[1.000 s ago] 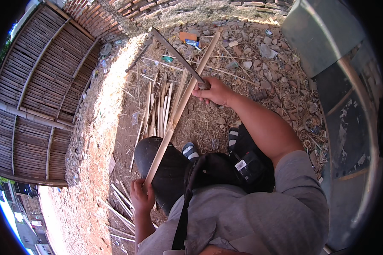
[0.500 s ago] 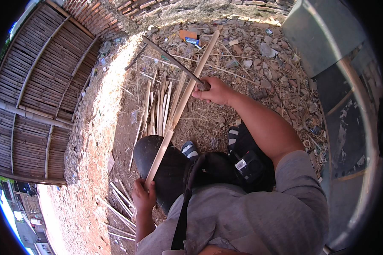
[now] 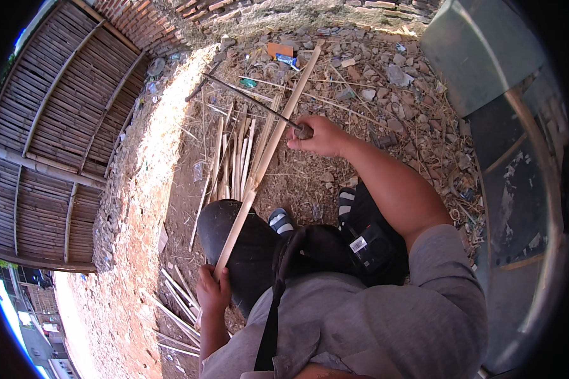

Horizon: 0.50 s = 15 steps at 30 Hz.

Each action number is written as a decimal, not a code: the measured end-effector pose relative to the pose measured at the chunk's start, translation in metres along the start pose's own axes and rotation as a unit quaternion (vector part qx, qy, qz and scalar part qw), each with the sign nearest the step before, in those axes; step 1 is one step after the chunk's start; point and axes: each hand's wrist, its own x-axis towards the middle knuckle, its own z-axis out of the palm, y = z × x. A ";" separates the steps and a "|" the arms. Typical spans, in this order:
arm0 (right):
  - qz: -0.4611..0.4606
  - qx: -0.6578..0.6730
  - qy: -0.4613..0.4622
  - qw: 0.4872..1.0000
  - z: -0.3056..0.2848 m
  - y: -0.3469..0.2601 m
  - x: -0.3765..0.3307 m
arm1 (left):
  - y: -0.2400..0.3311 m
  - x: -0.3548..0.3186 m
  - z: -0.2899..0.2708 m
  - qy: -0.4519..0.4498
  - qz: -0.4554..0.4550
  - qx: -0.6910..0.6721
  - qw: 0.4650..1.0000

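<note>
The left hand (image 3: 213, 289) pinches the near end of the bamboo strip (image 3: 237, 227), which slants away over the left knee (image 3: 216, 220). Farther along, the right hand (image 3: 320, 136) is wrapped around the handle of a knife (image 3: 303, 131); its blade crosses over the strip, whether touching I cannot tell. Beyond the knee lie more strips (image 3: 236, 163), then rubble (image 3: 392, 101) and a brick wall (image 3: 259, 16).
</note>
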 end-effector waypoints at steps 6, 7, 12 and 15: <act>0.015 -0.067 -0.060 0.996 -0.003 -0.014 -0.006 | 0.000 0.001 -0.004 -0.033 -0.043 -0.032 0.998; 0.016 -0.086 -0.073 0.993 -0.004 -0.015 -0.007 | 0.001 0.003 -0.006 -0.044 -0.054 -0.041 0.997; 0.006 -0.145 -0.117 0.983 0.000 -0.021 -0.008 | -0.001 0.004 -0.010 -0.079 -0.075 -0.079 0.991; -0.001 -0.153 -0.123 0.981 0.004 -0.023 -0.011 | 0.002 0.006 -0.016 -0.101 -0.080 -0.081 0.988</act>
